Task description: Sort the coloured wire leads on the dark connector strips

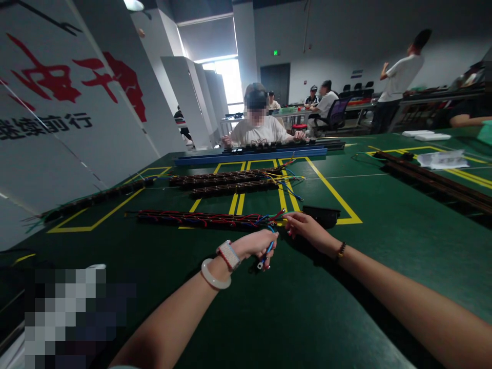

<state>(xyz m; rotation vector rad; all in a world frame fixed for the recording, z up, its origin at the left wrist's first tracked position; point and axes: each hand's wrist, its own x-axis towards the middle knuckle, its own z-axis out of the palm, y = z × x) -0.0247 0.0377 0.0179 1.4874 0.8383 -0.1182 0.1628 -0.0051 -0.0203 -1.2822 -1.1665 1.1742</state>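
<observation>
My left hand (257, 244) is closed around a few thin wires, with a blue wire (269, 250) hanging out below the fingers. My right hand (303, 226) is pinched on the loose wire ends at the right end of a long dark terminal strip (200, 218) strung with red and blue wires. The strip lies flat on the green table (269, 307), stretching left from my hands. A bracelet and a woven band sit on my left wrist, and a bead band is on my right wrist.
Further dark wired strips (230, 180) lie beyond, inside yellow floor-tape boxes. A small black box (321, 214) rests just behind my right hand. A person (258, 125) sits opposite behind a blue rail (249, 154). White panels stand left; more rails (434, 182) lie right.
</observation>
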